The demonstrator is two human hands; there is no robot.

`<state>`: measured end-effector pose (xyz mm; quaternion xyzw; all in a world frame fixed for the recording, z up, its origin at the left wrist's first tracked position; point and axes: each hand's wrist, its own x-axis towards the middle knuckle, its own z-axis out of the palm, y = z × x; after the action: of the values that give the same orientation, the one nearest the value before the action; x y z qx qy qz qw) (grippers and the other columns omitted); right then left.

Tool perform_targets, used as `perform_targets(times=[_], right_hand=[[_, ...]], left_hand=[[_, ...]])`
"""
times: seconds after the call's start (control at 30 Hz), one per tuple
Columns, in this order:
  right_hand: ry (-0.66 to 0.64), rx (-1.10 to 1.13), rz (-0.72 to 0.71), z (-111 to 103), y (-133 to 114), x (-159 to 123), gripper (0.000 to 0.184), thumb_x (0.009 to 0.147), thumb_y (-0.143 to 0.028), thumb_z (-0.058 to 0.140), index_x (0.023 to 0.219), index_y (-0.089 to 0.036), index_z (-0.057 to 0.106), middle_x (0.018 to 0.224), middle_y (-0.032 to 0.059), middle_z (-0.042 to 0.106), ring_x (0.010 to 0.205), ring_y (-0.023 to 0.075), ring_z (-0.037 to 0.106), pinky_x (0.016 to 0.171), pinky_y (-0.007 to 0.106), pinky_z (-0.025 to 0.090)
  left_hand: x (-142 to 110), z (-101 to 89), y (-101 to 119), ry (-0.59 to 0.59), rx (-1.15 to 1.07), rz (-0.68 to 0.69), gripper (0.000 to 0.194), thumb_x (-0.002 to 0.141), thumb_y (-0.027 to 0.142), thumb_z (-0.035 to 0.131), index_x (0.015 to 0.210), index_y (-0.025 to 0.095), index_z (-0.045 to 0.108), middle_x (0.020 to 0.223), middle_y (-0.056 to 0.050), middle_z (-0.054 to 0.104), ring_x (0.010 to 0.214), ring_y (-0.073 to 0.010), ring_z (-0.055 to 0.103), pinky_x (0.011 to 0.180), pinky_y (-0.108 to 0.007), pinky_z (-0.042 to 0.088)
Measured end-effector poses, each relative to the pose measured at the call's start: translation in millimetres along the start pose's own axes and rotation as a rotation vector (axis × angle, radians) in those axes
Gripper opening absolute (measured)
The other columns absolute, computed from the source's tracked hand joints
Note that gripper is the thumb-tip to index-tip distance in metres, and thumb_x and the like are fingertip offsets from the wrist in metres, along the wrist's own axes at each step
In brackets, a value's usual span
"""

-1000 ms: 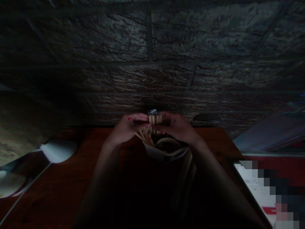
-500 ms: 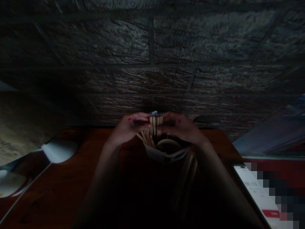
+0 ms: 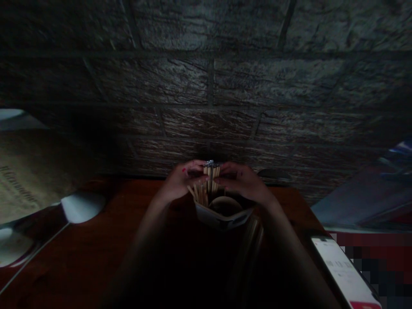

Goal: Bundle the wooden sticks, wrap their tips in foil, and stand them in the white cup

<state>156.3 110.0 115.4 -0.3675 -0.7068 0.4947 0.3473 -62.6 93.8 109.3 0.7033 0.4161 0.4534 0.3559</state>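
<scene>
My left hand (image 3: 185,180) and my right hand (image 3: 243,182) close in from both sides on an upright bundle of thin wooden sticks (image 3: 211,178). Shiny, wrapper-like tips top the bundle; dim light hides whether these are chopsticks. Fingers and thumbs of both hands press against its sides. Below it stands a pale, angular container (image 3: 222,221) with a round tan rim inside. More loose wooden sticks (image 3: 201,195) lean out of the container's left part, beside my left hand. The bundle's lower end is hidden in the container.
A dark brick wall (image 3: 183,81) rises right behind the wooden table (image 3: 125,214). Blurred long, thin sticks or packets (image 3: 249,244) lie before the container. A phone with a lit screen (image 3: 344,274) is at right. A printed brown bag (image 3: 28,171) and a white object (image 3: 83,207) are at left.
My view has tilted up slightly, so everything sits lower in the picture. Both hands keep their hold on the bundle, with little visible movement.
</scene>
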Motion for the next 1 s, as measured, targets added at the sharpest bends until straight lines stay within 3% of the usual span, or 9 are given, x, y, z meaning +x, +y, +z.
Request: perform_targets(times=[0.23,0.6,1.0], right_hand=[[-0.001,-0.002,-0.024,3.4,5.0,4.1,0.015,0.079,-0.028,0.072,0.091,-0.020,0.067,0.085,0.0012,0.071,0.069,0.0119,0.063,0.058,0.024,0.051],[0.029,-0.135,-0.079,10.5,5.5,5.8,0.015,0.083,-0.032,0.067,0.089,-0.019,0.068,0.086,0.0025,0.072,0.065,0.0121,0.064,0.059,0.026,0.051],[0.048,-0.169,-0.087,10.5,6.2,5.6,0.015,0.084,-0.033,0.066,0.087,-0.019,0.069,0.082,0.0022,0.072,0.063,0.0119,0.062,0.059,0.025,0.049]], left_hand=[[2.5,0.4,-4.1,-0.012,0.015,0.011,0.031,0.078,0.025,0.075,0.108,0.019,0.067,0.100,-0.006,0.078,0.092,-0.0202,0.073,0.081,-0.033,0.057],[3.3,1.1,-7.6,-0.014,0.035,0.014,0.030,0.080,0.027,0.074,0.108,0.019,0.067,0.101,-0.005,0.077,0.092,-0.0183,0.072,0.083,-0.031,0.055],[1.8,2.4,-4.9,-0.001,0.042,-0.052,0.028,0.079,0.026,0.074,0.105,0.016,0.068,0.089,-0.004,0.078,0.077,-0.0177,0.073,0.067,-0.026,0.055]])
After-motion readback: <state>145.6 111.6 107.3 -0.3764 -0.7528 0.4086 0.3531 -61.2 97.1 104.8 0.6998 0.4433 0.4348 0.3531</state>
